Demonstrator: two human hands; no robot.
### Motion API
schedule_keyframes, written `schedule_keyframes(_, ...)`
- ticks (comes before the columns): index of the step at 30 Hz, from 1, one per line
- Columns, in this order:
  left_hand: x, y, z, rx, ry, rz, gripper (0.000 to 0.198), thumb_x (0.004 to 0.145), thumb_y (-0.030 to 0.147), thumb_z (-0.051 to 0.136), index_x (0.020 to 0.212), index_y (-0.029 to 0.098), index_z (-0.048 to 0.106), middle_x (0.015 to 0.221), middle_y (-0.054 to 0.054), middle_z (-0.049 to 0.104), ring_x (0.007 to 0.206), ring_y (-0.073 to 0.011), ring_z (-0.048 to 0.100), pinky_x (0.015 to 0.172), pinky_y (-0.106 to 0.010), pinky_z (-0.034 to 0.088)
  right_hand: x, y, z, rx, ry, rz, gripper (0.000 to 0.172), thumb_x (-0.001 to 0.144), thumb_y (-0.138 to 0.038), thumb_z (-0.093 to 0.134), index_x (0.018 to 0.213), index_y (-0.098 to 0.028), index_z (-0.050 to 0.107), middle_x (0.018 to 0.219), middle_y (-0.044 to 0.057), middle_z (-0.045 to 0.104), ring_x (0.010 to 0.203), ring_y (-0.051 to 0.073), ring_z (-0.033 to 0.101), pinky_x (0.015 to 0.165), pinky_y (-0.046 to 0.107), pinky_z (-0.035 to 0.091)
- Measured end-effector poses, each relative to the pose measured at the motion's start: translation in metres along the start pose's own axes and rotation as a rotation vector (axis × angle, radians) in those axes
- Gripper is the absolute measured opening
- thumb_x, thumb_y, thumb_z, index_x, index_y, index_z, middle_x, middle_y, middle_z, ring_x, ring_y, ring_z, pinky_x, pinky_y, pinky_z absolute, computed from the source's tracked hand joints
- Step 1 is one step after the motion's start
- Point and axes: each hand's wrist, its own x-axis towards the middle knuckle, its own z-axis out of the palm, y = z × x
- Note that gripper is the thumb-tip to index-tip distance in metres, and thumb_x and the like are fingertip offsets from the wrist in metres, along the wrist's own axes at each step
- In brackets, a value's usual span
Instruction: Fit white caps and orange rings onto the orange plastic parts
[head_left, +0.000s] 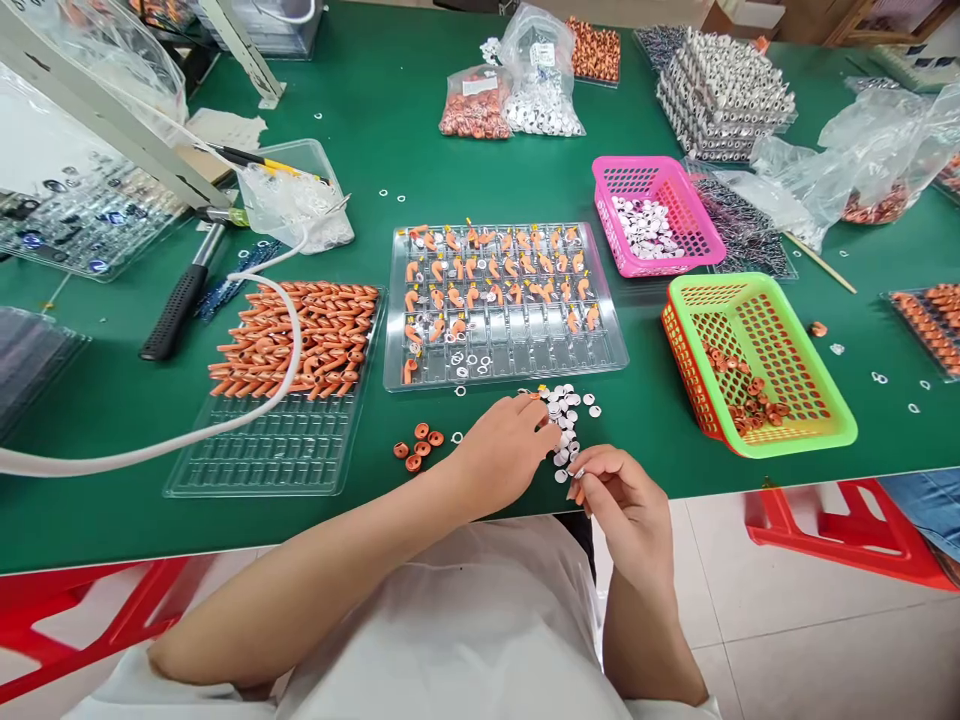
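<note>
My left hand [499,455] reaches over a loose pile of small white discs [564,412], its fingers curled down; whatever they grip is hidden. A bit of orange with a yellow tip [541,390] peeks out past the knuckles. Just right of the pile, my right hand [634,515] pinches a small orange part [580,493] with something pale at its top; most of it is covered by the fingers. Beyond the hands lies a clear compartment tray [525,345] partly filled with curved orange pieces. Several orange round caps [424,448] rest left of my left hand.
At left, another tray [255,450] holds stacked orange tubes [300,335], a white cable [292,350] looping over it. A hammer [184,300] lies behind. Pink [697,210] and green [840,425] baskets stand at right. Bags of parts [476,105] sit farther back.
</note>
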Motion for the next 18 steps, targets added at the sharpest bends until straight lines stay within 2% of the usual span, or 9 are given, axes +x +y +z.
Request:
schedule_keyframes(5, 0.005, -0.001, -0.004, 0.010, -0.043, 0.001, 0.020, 0.090, 0.008, 0.046, 0.088, 0.014, 0.065, 0.094, -0.011, 0.060, 0.084, -0.0243, 0.053, 0.071, -0.036, 0.042, -0.001, 0.002, 0.000, -0.023, 0.002, 0.007, 0.008, 0.094, -0.021, 0.055, 0.087, -0.022, 0.059, 0.094, 0.003, 0.064, 0.066, 0.012, 0.061, 0.056, 0.025, 0.049)
schedule_keyframes(10, 0.005, -0.003, -0.008, -0.016, -0.002, -0.014, 0.018, 0.091, 0.012, 0.047, 0.085, 0.014, 0.064, 0.091, -0.011, 0.060, 0.082, -0.0233, 0.053, 0.072, -0.036, 0.044, -0.002, -0.001, -0.002, -0.147, -0.062, 0.049, 0.010, 0.093, -0.019, 0.053, 0.084, -0.022, 0.057, 0.101, 0.005, 0.069, 0.069, 0.013, 0.066, 0.057, 0.024, 0.052)
schedule_keyframes(15, -0.001, -0.007, -0.011, -0.090, 0.128, -0.078, 0.018, 0.089, 0.010, 0.046, 0.080, 0.015, 0.060, 0.085, -0.010, 0.061, 0.081, -0.0224, 0.054, 0.073, -0.036, 0.047, 0.001, -0.004, -0.004, -0.276, -0.202, 0.050, 0.010, 0.092, -0.018, 0.053, 0.083, -0.022, 0.055, 0.105, 0.007, 0.071, 0.078, 0.016, 0.070, 0.068, 0.028, 0.056)
schedule_keyframes(18, -0.009, -0.008, -0.012, -0.224, 0.246, -0.146, 0.014, 0.088, 0.010, 0.047, 0.082, 0.016, 0.059, 0.085, -0.009, 0.063, 0.083, -0.0217, 0.057, 0.074, -0.035, 0.049, 0.005, -0.003, -0.002, -0.324, -0.169, -0.002, 0.011, 0.092, -0.017, 0.053, 0.083, -0.023, 0.055, 0.108, 0.007, 0.072, 0.092, 0.019, 0.070, 0.078, 0.032, 0.057)
